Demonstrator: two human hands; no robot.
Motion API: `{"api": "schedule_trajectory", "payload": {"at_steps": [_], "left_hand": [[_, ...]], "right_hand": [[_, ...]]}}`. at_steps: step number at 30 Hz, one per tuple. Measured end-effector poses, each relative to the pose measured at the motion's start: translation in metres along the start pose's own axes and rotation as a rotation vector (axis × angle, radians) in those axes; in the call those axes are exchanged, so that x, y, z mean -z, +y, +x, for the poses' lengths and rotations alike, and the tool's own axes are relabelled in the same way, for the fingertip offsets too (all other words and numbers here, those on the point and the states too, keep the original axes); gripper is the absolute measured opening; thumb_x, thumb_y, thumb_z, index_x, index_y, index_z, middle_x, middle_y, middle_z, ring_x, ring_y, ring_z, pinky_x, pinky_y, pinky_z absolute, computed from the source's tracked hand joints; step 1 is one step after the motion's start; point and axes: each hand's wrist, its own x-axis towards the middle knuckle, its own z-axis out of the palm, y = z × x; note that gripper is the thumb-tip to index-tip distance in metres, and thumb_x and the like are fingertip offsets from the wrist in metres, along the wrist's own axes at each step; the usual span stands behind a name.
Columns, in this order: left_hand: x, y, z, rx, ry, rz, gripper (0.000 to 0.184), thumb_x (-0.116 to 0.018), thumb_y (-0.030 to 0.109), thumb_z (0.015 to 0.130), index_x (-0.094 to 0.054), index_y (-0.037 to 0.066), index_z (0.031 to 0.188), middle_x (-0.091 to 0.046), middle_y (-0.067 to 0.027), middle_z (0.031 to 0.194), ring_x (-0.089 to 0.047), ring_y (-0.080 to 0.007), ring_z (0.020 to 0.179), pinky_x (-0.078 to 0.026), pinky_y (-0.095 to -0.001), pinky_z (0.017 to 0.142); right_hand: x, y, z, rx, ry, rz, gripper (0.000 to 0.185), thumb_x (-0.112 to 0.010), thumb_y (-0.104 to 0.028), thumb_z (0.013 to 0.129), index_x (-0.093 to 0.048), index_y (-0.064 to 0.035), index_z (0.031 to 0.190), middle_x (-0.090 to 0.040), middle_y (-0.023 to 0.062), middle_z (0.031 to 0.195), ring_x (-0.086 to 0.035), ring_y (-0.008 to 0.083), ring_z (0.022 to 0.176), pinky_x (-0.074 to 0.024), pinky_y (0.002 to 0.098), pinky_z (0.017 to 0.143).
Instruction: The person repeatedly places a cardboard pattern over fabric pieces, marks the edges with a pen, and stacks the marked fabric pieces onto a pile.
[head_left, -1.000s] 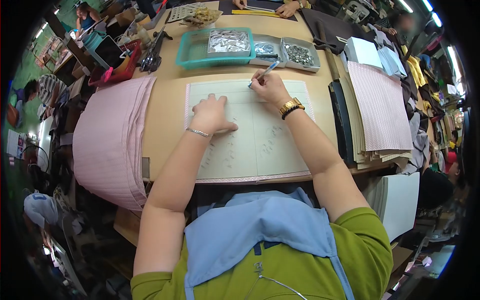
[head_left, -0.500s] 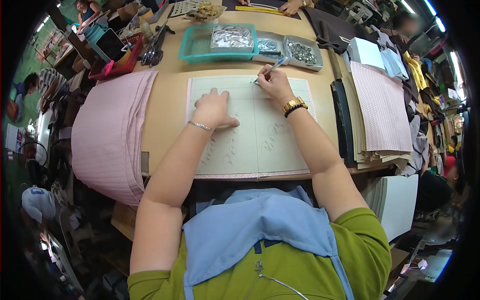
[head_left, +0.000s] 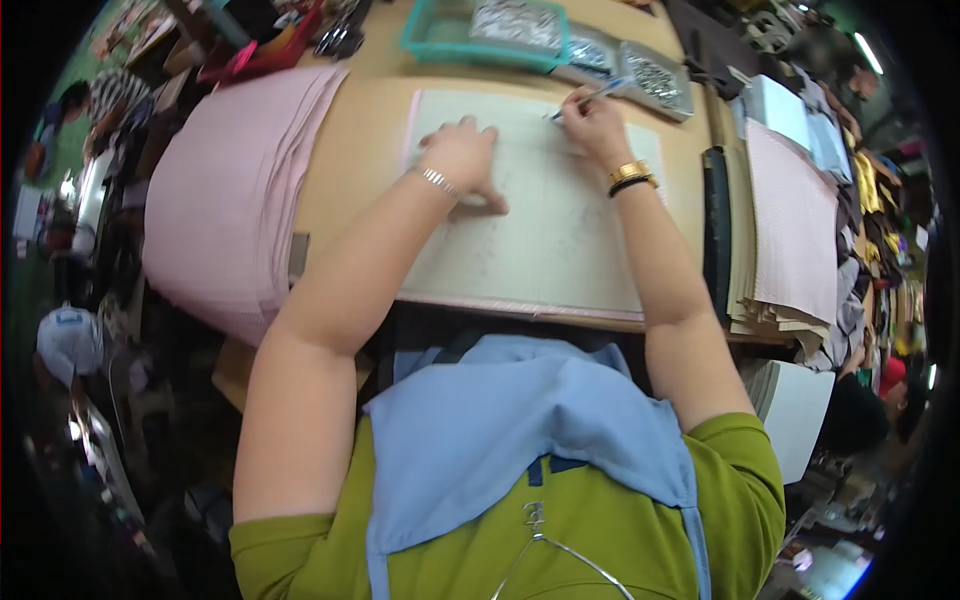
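A pale green pattern sheet (head_left: 540, 250) with faint handwriting lies on the table, over pink-edged material that shows along its borders. My left hand (head_left: 462, 160) rests on the sheet's upper left part, fingers spread and thumb stretched out. In my right hand (head_left: 597, 130) is a pen (head_left: 605, 89), pinched in a writing grip. Its tip is at the sheet near the top edge, right of the middle. Motion blur smears the writing on the sheet.
A teal basket (head_left: 425, 45) and a grey box of small metal parts (head_left: 655, 80) stand beyond the sheet. Stacked pink sheets (head_left: 225, 200) lie at the left, more pink material (head_left: 795, 220) at the right. A dark strip (head_left: 716, 225) lies beside the right stack.
My view has shifted, so the table and sheet appear higher and further right. My right hand still holds the pen near the top edge; my left hand stays spread on the sheet.
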Motion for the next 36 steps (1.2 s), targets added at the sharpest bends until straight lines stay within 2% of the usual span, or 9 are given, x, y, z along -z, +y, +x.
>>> {"api": "schedule_trajectory", "payload": {"at_steps": [2,6,8,12,21,24,27,33,36], "left_hand": [[-0.001,-0.003,-0.001,-0.025,0.009,-0.001,0.109,-0.087,0.064,0.047,-0.050,0.011,0.135,-0.052,-0.0210,0.129,-0.055,-0.0413,0.117,-0.052,-0.0515,0.092],[-0.007,-0.007,0.000,-0.046,0.048,0.003,0.110,-0.086,0.066,0.049,-0.049,0.011,0.137,-0.050,-0.0198,0.134,-0.051,-0.0407,0.122,-0.050,-0.0552,0.094],[-0.015,-0.013,0.008,-0.074,0.053,0.007,0.112,-0.084,0.070,0.048,-0.050,0.011,0.137,-0.049,-0.0173,0.136,-0.047,-0.0393,0.126,-0.047,-0.0616,0.097],[-0.005,-0.007,0.002,-0.064,-0.014,0.022,0.116,-0.082,0.074,0.049,-0.048,0.009,0.139,-0.046,-0.0173,0.139,-0.046,-0.0401,0.127,-0.047,-0.0608,0.098],[-0.003,-0.005,0.001,-0.038,-0.038,0.020,0.118,-0.081,0.075,0.048,-0.047,0.009,0.140,-0.045,-0.0173,0.141,-0.045,-0.0391,0.129,-0.047,-0.0604,0.099],[-0.003,-0.004,0.002,-0.025,-0.042,0.031,0.118,-0.082,0.075,0.048,-0.047,0.010,0.140,-0.044,-0.0174,0.141,-0.045,-0.0387,0.129,-0.047,-0.0601,0.099],[-0.004,-0.004,0.004,-0.027,-0.031,0.030,0.118,-0.082,0.074,0.048,-0.046,0.010,0.141,-0.045,-0.0170,0.141,-0.045,-0.0384,0.129,-0.048,-0.0600,0.098],[-0.008,-0.006,0.003,-0.041,0.015,0.005,0.114,-0.084,0.071,0.047,-0.049,0.009,0.137,-0.047,-0.0172,0.139,-0.046,-0.0393,0.128,-0.048,-0.0607,0.096],[-0.008,-0.008,0.004,-0.072,0.012,-0.009,0.111,-0.085,0.068,0.048,-0.051,0.008,0.136,-0.049,-0.0191,0.135,-0.048,-0.0407,0.126,-0.049,-0.0595,0.096]], "right_hand": [[-0.004,0.007,-0.002,0.107,0.126,0.156,0.017,-0.063,-0.018,0.087,-0.063,-0.0008,0.086,-0.066,0.0092,0.070,-0.062,0.0145,0.062,-0.0494,0.0302,0.058],[-0.006,-0.057,-0.066,0.296,-0.195,0.504,0.004,-0.062,-0.004,0.085,-0.062,-0.0011,0.087,-0.061,0.0048,0.072,-0.062,0.0116,0.070,-0.0499,0.0258,0.063],[-0.020,-0.103,-0.110,0.344,-0.425,0.527,0.004,-0.062,-0.003,0.084,-0.063,-0.0021,0.087,-0.064,0.0067,0.074,-0.064,0.0138,0.072,-0.0506,0.0282,0.065],[-0.053,-0.146,-0.148,0.458,-0.697,0.412,0.010,-0.068,-0.006,0.079,-0.062,-0.0060,0.087,-0.065,0.0131,0.080,-0.064,0.0285,0.072,-0.0526,0.0381,0.066],[-0.072,-0.143,-0.152,0.631,-0.686,0.315,0.015,-0.071,-0.008,0.079,-0.060,-0.0073,0.089,-0.062,0.0114,0.076,-0.063,0.0314,0.073,-0.0533,0.0428,0.068],[-0.067,-0.145,-0.153,0.596,-0.661,0.285,0.015,-0.070,-0.002,0.077,-0.058,-0.0061,0.086,-0.065,0.0108,0.080,-0.064,0.0328,0.076,-0.0548,0.0412,0.078],[-0.085,-0.144,-0.157,0.702,-0.570,0.314,0.016,-0.071,-0.007,0.078,-0.059,-0.0082,0.088,-0.062,0.0100,0.077,-0.062,0.0311,0.074,-0.0541,0.0411,0.071],[-0.057,-0.141,-0.160,0.513,-0.668,0.306,0.014,-0.069,-0.006,0.079,-0.062,-0.0079,0.091,-0.066,0.0102,0.081,-0.062,0.0311,0.074,-0.0539,0.0395,0.076],[0.003,-0.126,-0.163,0.348,-0.542,0.269,0.011,-0.065,-0.002,0.079,-0.065,-0.0064,0.089,-0.067,0.0071,0.077,-0.067,0.0224,0.075,-0.0484,0.0461,0.100]]}}
